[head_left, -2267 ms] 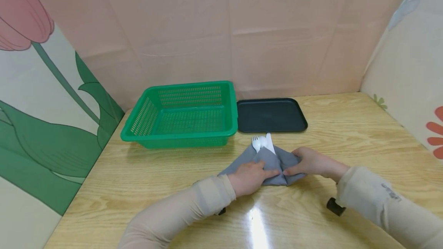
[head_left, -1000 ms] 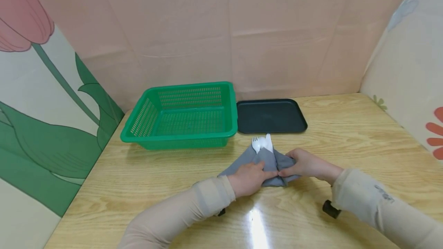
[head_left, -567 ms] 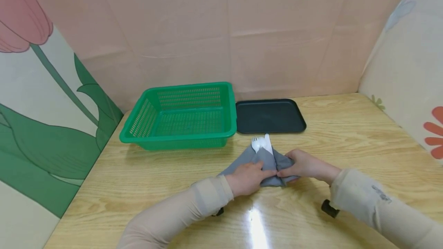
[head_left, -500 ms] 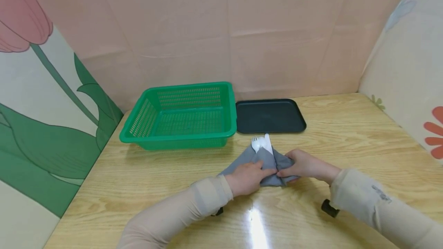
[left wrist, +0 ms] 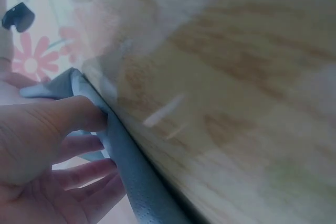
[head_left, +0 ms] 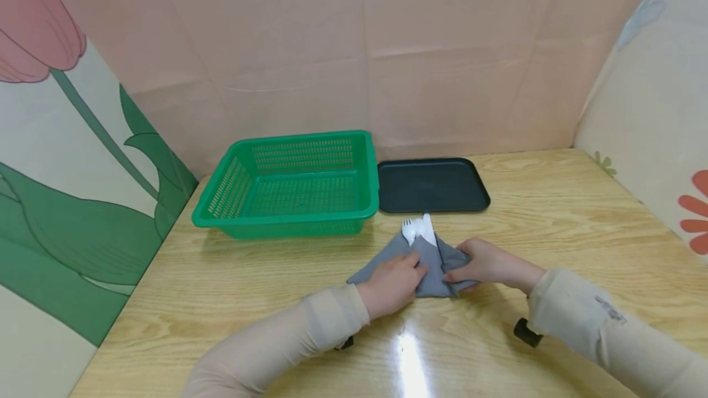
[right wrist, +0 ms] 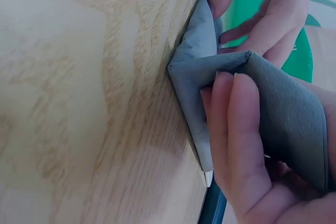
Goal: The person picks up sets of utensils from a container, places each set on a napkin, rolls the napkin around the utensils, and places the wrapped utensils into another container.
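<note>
A grey cloth napkin (head_left: 433,278) lies folded on the table around white plastic cutlery. A fork (head_left: 409,230), a spoon (head_left: 419,226) and a knife (head_left: 428,230) poke out at its far end, their lower parts hidden under the cloth. My left hand (head_left: 391,285) rests fingertips on the napkin's left part; in the left wrist view its thumb and bent fingers touch the cloth (left wrist: 137,177). With thumb on top and fingers beneath, my right hand (head_left: 489,263) pinches the right flap, which stands raised in the right wrist view (right wrist: 286,121).
Behind the napkin to the left stands a green perforated basket (head_left: 304,220) with nothing in it. Beside it, at the table's back, lies a black tray (head_left: 434,186). The wooden table (head_left: 570,214) ends at a pink backdrop; patterned sheets hang on both sides.
My right hand has drawn the right flap leftward and in. Lately my left hand has pulled back slightly to the left, its thumb leaving the spot near the right hand's thumb.
</note>
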{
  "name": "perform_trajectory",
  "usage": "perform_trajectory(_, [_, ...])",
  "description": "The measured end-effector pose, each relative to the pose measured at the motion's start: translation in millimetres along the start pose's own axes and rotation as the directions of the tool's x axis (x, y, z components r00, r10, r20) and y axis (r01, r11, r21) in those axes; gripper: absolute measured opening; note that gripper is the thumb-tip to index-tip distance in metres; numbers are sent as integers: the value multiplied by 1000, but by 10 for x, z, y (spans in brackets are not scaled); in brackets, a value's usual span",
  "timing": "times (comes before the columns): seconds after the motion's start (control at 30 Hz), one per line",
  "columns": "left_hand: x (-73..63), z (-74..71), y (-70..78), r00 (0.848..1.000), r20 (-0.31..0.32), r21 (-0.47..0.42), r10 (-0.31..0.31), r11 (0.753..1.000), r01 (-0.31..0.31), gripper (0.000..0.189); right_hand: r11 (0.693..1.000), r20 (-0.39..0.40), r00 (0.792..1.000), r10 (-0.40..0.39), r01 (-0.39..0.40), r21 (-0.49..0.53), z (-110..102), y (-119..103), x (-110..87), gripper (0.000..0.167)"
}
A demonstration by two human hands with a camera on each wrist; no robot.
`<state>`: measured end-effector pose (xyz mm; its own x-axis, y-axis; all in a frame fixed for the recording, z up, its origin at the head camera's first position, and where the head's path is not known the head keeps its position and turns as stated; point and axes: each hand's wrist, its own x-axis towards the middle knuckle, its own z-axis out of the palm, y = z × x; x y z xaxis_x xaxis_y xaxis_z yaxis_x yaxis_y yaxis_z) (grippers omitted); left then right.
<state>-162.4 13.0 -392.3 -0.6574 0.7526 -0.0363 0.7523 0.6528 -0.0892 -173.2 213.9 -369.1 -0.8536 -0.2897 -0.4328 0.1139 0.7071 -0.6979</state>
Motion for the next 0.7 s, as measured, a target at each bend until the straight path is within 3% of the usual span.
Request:
perform_trajectory(0.17, [10, -8, 16, 999, 32, 6, -18, 1000, 18, 42, 997, 32, 998, -48, 46, 54, -6, 30, -19, 32])
perform_trajectory(0.37, [3, 3, 25, 1000, 11, 42, -20, 999, 19, 40, 989, 71, 995, -66, 56, 134, 21, 4, -33, 58])
perform_trajectory(0.7, [-12, 7, 8, 1000, -21, 13, 0, 1000, 0, 32, 983, 100, 992, -76, 58, 173, 38, -42, -43, 65])
